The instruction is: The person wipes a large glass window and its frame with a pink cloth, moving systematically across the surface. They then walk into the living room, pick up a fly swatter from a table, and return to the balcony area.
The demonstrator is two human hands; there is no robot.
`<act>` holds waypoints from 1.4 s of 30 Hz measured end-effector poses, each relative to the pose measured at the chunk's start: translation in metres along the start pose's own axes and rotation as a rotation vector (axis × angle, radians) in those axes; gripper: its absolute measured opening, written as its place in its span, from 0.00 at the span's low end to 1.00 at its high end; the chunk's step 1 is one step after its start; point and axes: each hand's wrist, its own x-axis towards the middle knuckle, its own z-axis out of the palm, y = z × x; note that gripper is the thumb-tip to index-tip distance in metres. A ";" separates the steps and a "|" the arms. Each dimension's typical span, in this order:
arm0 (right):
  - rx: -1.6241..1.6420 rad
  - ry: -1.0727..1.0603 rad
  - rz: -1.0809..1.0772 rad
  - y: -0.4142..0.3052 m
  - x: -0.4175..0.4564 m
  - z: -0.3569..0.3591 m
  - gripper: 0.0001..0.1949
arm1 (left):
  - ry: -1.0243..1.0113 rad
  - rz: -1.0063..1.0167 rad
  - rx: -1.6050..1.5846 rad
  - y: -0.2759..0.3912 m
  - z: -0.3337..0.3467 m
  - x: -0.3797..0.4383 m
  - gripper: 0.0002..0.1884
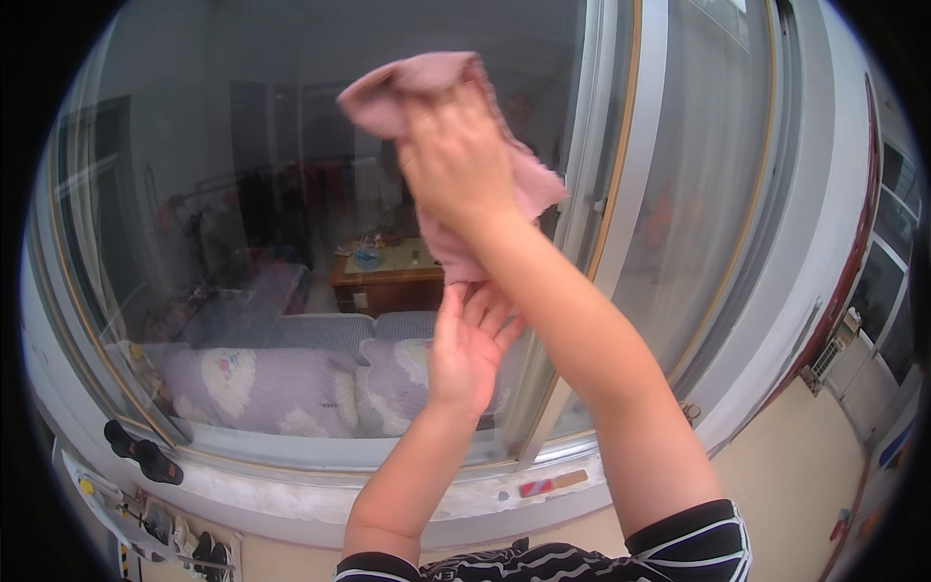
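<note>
My right hand [460, 156] presses a pink cloth [534, 178] to the large window pane [291, 109], its back towards me. The hand and cloth are slightly blurred. One corner of the cloth folds up at the upper left, and its lower end hangs below my wrist. Just under that end is my left hand [469, 349], palm up with the fingers spread. Its thumb and fingertips are close to the cloth's lower edge; whether they touch it I cannot tell. My right forearm crosses in front of part of the window frame.
On the white sill lie a brush with a wooden handle [556, 484] and black insoles or slippers [142, 451]. Shoes [193, 549] stand on a rack at lower left. Through the glass show lilac sofa covers [262, 389] and a wooden table [385, 291]. A vertical window frame [614, 196] rises at right.
</note>
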 end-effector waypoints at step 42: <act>0.003 -0.117 0.558 0.036 -0.309 -0.153 0.40 | -0.156 0.664 1.714 -0.168 -0.070 0.000 0.16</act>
